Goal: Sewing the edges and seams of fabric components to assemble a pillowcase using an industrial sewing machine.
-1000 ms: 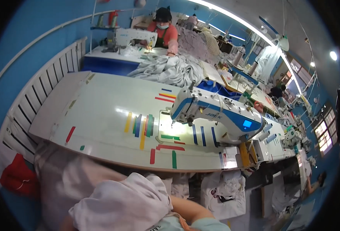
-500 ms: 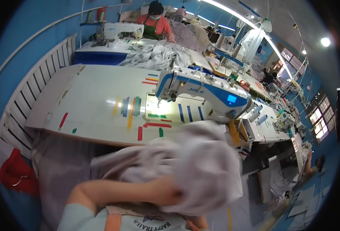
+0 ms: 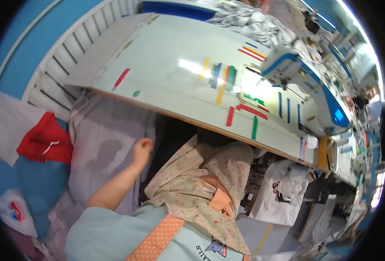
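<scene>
My left hand (image 3: 143, 150) hangs in front of a large draped pile of lilac-grey fabric (image 3: 101, 169), left of my lap. Its fingers are loosely curled in, and nothing shows between them. Whether the hand touches the fabric I cannot tell. My right hand is out of the picture. A floral apron (image 3: 179, 174) with an orange dotted strap (image 3: 157, 237) covers my lap. Beyond my knees stands a white sewing table (image 3: 166, 61), with a white and blue sewing machine (image 3: 305, 82) at its right; its lamp lights the needle plate.
Coloured tape strips (image 3: 230, 116) mark the tabletop. White rails (image 3: 57, 69) run along its left end, near a red cloth (image 3: 48, 139). At the right, a white printed garment (image 3: 284, 187) hangs below the table edge. Crumpled pale fabric (image 3: 253, 21) lies on the table behind.
The bunched grey-lilac cloth in front of me has gone from view. My left arm has swung from across my body to the left. The view has tilted down and turned left.
</scene>
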{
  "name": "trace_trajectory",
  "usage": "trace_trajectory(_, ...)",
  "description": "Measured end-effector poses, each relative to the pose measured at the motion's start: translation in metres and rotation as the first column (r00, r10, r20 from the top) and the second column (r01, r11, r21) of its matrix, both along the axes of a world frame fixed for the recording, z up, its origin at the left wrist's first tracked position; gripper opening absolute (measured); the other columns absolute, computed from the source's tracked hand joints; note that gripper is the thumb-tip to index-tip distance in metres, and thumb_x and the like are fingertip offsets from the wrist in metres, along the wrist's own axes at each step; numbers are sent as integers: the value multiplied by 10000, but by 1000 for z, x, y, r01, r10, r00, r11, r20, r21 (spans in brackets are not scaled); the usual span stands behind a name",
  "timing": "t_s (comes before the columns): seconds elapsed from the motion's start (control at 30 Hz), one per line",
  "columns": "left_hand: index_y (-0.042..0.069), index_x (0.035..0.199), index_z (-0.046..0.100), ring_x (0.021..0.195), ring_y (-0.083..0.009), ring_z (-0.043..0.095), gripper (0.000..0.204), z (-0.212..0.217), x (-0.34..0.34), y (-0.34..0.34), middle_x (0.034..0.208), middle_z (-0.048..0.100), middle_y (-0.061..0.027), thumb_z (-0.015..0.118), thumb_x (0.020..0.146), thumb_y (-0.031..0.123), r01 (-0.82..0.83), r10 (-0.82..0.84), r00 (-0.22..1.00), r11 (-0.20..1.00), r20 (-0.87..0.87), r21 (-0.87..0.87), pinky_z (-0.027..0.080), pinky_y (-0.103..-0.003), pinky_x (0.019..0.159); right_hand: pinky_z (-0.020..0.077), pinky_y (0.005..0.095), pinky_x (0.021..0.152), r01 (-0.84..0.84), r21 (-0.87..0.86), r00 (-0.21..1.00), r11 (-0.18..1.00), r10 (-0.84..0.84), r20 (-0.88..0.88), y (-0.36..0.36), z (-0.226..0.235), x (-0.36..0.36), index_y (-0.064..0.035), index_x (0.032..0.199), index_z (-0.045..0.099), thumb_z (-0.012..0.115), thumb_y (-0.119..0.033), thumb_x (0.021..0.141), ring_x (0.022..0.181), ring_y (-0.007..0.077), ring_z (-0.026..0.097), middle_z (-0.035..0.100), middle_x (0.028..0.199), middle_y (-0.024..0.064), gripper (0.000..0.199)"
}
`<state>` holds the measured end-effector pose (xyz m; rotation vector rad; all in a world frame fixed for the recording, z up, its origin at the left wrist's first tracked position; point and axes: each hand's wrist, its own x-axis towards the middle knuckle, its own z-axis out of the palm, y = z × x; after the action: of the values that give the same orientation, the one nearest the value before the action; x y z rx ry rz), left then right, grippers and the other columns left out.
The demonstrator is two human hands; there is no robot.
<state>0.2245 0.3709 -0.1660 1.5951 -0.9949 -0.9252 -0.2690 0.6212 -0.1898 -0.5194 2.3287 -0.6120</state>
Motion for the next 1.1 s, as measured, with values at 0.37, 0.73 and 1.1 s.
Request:
trace_trajectory(0.37, -25, 1217, 473, 1192, -419, 437, 494, -154, 49, 129, 1271, 479, -252, 630, 789, 166, -252, -114, 522, 926, 845, 281, 359, -439, 1024, 464, 298, 673, -372, 110, 925, 922, 378, -36, -10, 69, -21, -12, 984, 647, 591, -111, 832, 749, 174, 597, 636, 829, 66, 190)
trace_trajectory(0.73, 74, 1013, 617, 948, -379, 583, 200, -131, 99, 138, 1022, 622, -176, 500, 897, 189, -311, 51, 821, 876, 569, 369, 466, -446, 788, 488, 341, 661, -935, -296, -123, -195, 961, -246, -307, 140, 244, -22, 919, 661, 633, -67, 790, 744, 301, 620, 631, 794, 139, 139)
trace_trajectory(1.1, 27, 863, 578, 750, -391, 574, 221, -7, 125, 103, 798, 595, -200, 546, 887, 244, -290, 98, 841, 912, 532, 290, 440, -432, 642, 402, 409, 978, -815, -445, -157, -372, 880, -449, -324, 60, 434, -90, 1231, 505, 744, -195, 700, 1159, 339, 486, 540, 1202, 150, 591)
